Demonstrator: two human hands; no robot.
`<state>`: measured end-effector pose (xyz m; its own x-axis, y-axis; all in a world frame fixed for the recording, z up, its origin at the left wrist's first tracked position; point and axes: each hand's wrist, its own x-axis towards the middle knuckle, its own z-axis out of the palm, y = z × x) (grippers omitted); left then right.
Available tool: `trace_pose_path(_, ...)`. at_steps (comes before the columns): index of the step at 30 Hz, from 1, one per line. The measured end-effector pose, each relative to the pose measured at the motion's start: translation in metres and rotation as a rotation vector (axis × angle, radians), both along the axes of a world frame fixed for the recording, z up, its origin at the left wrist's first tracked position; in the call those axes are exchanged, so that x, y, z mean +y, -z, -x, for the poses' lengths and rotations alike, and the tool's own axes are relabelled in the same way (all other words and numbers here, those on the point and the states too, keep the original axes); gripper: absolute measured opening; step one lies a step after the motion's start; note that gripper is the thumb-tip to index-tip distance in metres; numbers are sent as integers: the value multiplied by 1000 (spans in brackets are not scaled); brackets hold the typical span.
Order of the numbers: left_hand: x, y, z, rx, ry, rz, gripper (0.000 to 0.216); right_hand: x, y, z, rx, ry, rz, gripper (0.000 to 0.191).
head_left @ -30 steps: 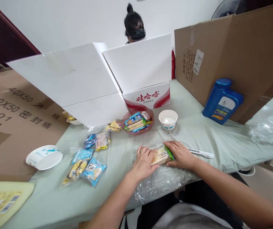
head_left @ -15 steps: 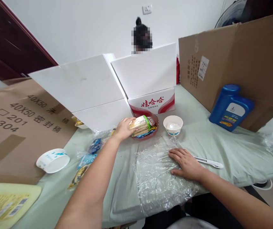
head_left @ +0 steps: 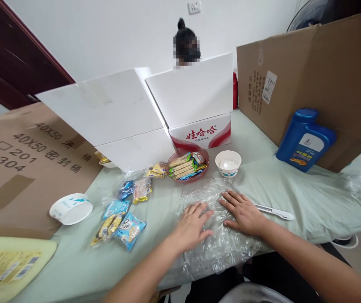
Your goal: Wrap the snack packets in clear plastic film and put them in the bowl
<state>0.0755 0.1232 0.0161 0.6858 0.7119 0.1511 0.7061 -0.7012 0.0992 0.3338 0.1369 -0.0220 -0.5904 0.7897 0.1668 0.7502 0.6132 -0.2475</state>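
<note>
Right at the lower middle of the frame, a crinkled sheet of clear plastic film lies on the pale green table cover, reaching the near edge. Both hands press flat on it, palms down, fingers spread and gripping nothing: the left hand just left of centre, the right hand beside it, the two close but apart. A white pen-like tool lies just right of the right hand. Left of the film sit loose snack packets, and further left a white paper bowl. Beyond the film, at centre, a red dish holds wrapped biscuits, with a small white cup beside it. Behind those stands an open white carton (red lettering on its front), and a blue bottle stands at the right against a brown cardboard box.
</note>
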Motion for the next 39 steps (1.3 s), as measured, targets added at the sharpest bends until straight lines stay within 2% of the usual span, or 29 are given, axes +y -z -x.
trace_pose_path(3, -7, 20, 29, 10, -90, -28, 50, 4, -14, -2, -31, -19, 27, 70)
trace_pose_path(7, -27, 14, 60, -206, -90, -119, 36, 1, -48, -18, 140, -15, 0, 53)
trace_pose_path(10, -63, 12, 64, -230, 41, -75, 38, -13, -62, -37, 292, -70, 70, 41)
trace_pose_path(13, -97, 22, 57, -94, 176, -16, 57, -32, -56, -50, 300, -150, 199, 36)
trace_pose_path(15, -109, 30, 49, -87, 158, -57, 44, -41, -46, -53, 271, -174, 236, 35)
trace_pose_path(18, -112, 34, 39, -253, 82, -156, 17, -47, -34, -47, 255, -153, 218, 35)
trace_pose_path(21, -106, 28, 33, -343, 83, -185, 12, -44, -28, -33, 251, -78, 171, 35)
trace_pose_path(23, -101, 23, 32, -280, 93, -150, 24, -40, -24, -23, 243, -11, 128, 33)
trace_pose_path(27, -91, 18, 37, -14, 85, 55, 56, -33, -21, -18, 257, 39, 112, 32)
trace_pose_path(30, -90, 18, 43, 37, 65, 80, 59, -33, -31, -37, 387, 52, 206, 34)
trace_pose_path(33, -94, 21, 46, -50, 57, -41, 53, -43, -45, -67, 487, 51, 323, 37)
trace_pose_path(35, -97, 23, 45, -159, 89, -87, 44, -54, -48, -83, 438, -69, 378, 49)
trace_pose_path(37, -99, 24, 44, -287, 128, -35, 32, -68, -44, -92, 306, -194, 386, 72)
trace_pose_path(38, -100, 24, 43, -355, 128, 19, 27, -75, -41, -94, 239, -213, 370, 77)
trace_pose_path(39, -100, 24, 43, -421, 109, 73, 24, -81, -37, -94, 187, -200, 342, 73)
